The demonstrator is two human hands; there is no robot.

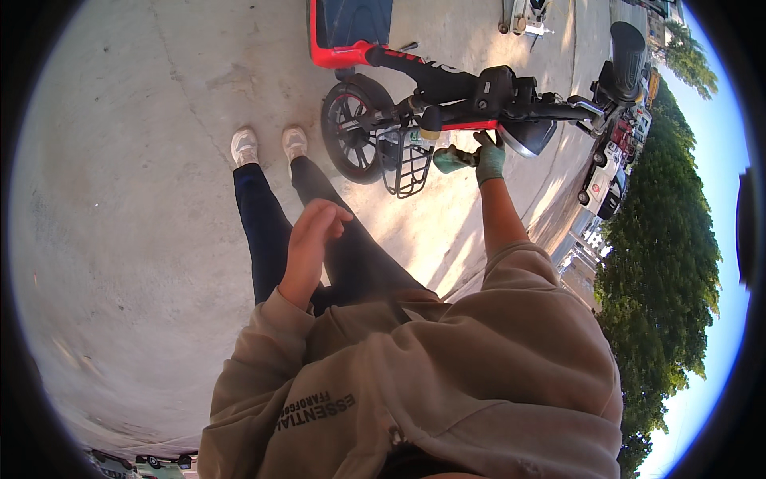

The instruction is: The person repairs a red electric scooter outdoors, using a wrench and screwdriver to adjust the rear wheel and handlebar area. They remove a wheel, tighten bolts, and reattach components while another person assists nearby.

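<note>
Scooter seen at 1 o'clock | judged heavy, rigid; best gripped at handlebar | left hand loosely curled, contents hidden | green-gloved right hand beside scooter, grip cannot be told

Glossy headlight, seemingly metal basket, matt concrete

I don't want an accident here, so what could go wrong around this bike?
The bike might tip if pushed: the right hand is at its front, but the left hand is away from it. If it rolls, the front wheel could catch the nearby right shoe. The basket's open bars might snag fingers.
</note>
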